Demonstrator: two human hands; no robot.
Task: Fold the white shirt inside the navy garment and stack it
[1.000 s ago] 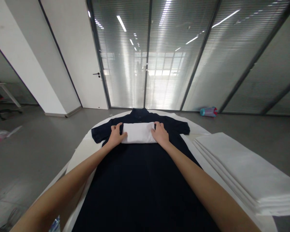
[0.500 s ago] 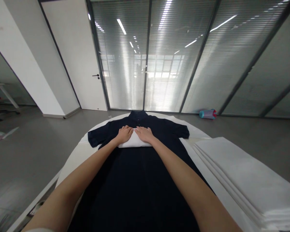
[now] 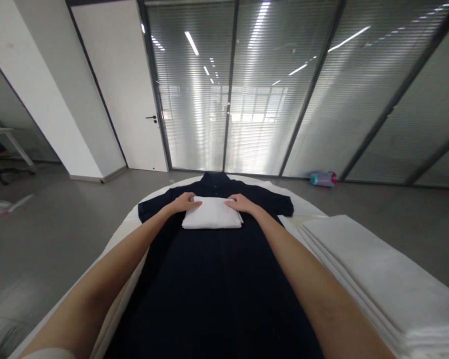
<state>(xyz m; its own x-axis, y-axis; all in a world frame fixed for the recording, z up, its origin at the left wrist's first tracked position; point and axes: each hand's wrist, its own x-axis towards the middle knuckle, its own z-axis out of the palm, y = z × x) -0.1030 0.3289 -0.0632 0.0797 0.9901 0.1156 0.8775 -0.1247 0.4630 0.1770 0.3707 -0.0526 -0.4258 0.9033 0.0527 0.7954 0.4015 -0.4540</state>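
A folded white cloth [image 3: 212,214] lies on the chest of a dark navy short-sleeved shirt [image 3: 219,279]. The shirt is spread flat, collar at the far end. My left hand [image 3: 185,201] grips the cloth's far left corner, its thumb on top. At the far right corner my right hand [image 3: 241,203] holds the cloth the same way. The other fingers of both hands are partly hidden behind its edges.
Beneath the shirt is a white-covered table [image 3: 129,227] with a rounded far edge. A stack of folded white sheets [image 3: 381,269] sits at the right. A blue and red item [image 3: 323,179] lies on the floor by the glass wall.
My hands have moved apart from the middle of the white cloth to its left and right far corners. They lay flat on top and now grip it.
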